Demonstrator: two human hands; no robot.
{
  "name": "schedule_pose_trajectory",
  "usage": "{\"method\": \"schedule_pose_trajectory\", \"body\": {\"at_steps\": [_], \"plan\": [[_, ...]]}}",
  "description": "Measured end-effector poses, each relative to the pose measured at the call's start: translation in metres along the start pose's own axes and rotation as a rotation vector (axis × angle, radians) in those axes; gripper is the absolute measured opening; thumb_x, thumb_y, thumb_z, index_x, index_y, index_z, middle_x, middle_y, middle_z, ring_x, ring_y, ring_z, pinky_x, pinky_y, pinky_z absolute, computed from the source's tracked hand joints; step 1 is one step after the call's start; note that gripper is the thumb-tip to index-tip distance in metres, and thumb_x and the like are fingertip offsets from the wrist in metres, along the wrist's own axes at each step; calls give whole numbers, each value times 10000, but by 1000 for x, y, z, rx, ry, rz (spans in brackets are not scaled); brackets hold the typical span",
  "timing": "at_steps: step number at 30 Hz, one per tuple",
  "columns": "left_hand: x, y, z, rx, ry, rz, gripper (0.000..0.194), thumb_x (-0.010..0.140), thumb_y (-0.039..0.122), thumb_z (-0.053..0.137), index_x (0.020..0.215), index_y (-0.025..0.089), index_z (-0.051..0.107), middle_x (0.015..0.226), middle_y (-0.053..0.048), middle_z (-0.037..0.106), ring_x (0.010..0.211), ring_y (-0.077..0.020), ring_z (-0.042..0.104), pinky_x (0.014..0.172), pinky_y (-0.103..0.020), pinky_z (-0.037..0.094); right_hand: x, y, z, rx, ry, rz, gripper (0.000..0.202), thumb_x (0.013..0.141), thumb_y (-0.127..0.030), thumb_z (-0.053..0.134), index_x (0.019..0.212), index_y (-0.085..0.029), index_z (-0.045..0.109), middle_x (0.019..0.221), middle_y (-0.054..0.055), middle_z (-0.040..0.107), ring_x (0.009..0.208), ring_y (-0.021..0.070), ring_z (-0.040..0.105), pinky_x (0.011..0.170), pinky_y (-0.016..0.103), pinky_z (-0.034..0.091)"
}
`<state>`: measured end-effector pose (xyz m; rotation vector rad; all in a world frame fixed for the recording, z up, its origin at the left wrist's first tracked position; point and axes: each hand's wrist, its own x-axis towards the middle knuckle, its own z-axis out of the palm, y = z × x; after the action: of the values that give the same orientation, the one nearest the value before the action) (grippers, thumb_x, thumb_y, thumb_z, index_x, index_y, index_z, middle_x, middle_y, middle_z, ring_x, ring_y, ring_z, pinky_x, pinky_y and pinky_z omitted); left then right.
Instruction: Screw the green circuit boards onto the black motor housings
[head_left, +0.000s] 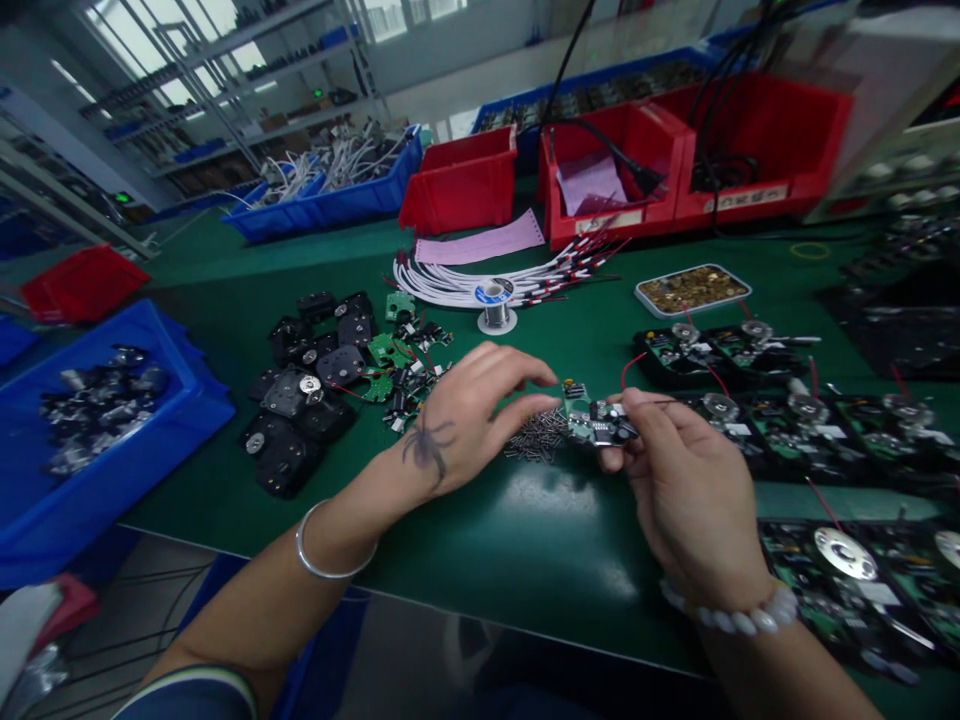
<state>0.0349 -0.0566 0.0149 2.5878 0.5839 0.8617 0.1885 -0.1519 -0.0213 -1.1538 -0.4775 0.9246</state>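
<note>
Above the green bench my right hand (686,480) pinches a small green circuit board (596,425) with a red wire rising from it. My left hand (480,415) is at the board's left side, thumb and fingers apart, with nothing between them that I can see. Under and behind the board lies a pile of small screws (536,437), partly hidden by the board and my left hand. Left of that hand are loose circuit boards (386,350) and a heap of black plastic housings (307,390). A solder spool (496,307) stands just beyond it.
Rows of black housings with boards (806,415) fill the right side. A tray of brass parts (694,290) lies behind them. White cables (450,285), red bins (461,180) and a blue bin of cables (330,200) stand farther back. Another blue bin (169,420) is at left.
</note>
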Motion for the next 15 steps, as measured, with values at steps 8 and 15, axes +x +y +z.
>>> {"method": "schedule_pose_trajectory", "body": {"at_steps": [8, 15], "plan": [[-10, -28, -5, 54, -607, -221, 105, 857, 116, 589, 761, 149, 563, 775, 2, 549, 751, -133, 525, 696, -246, 411, 1, 1, 0, -33, -3, 2, 229, 758, -371, 740, 768, -156, 661, 676, -24, 596, 456, 35, 532, 435, 141, 416], [2, -3, -2, -37, -70, -105, 35, 917, 115, 520, 895, 142, 525, 867, -14, 546, 803, -119, 520, 741, -245, 432, 0, 2, -2, -130, -8, -38, 190, 805, -359, 693, 828, -174, 660, 681, -19, 604, 478, 48, 521, 475, 190, 396]]}}
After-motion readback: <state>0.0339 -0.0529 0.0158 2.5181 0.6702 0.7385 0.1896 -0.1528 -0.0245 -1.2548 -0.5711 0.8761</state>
